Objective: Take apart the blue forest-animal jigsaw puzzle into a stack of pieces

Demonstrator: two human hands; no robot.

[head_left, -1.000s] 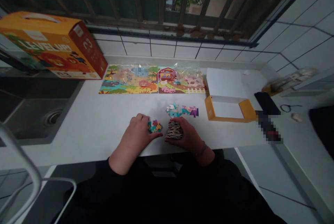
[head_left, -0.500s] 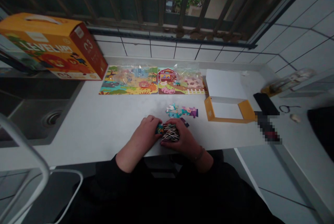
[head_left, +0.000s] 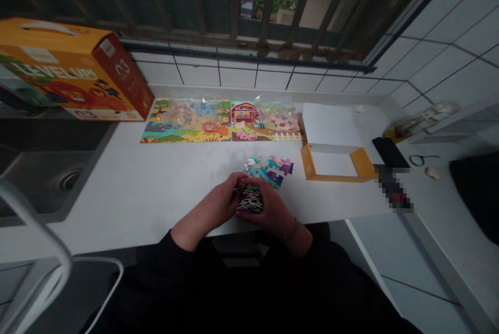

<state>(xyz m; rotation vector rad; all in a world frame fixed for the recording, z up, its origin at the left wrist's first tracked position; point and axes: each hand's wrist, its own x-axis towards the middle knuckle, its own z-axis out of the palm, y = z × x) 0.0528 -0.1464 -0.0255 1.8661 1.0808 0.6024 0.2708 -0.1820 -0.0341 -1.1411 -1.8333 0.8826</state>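
Both my hands meet near the counter's front edge around a stack of puzzle pieces [head_left: 250,199]. My right hand [head_left: 271,208] is closed around the stack from the right. On the left side my left hand [head_left: 219,203] has its fingers curled against the same stack. Just beyond them lies a small joined patch of colourful puzzle pieces [head_left: 268,168] on the white counter [head_left: 148,183].
Two puzzle pictures under clear bags [head_left: 222,121] lie at the back. An orange puzzle box [head_left: 74,77] stands at the left above a sink [head_left: 47,178]. An open yellow-edged box tray [head_left: 335,160] and a black phone [head_left: 390,152] lie to the right. A white chair frame [head_left: 39,266] is at lower left.
My left hand slid right with the small coloured piece and joined my right hand on the stack. The view shifted slightly.
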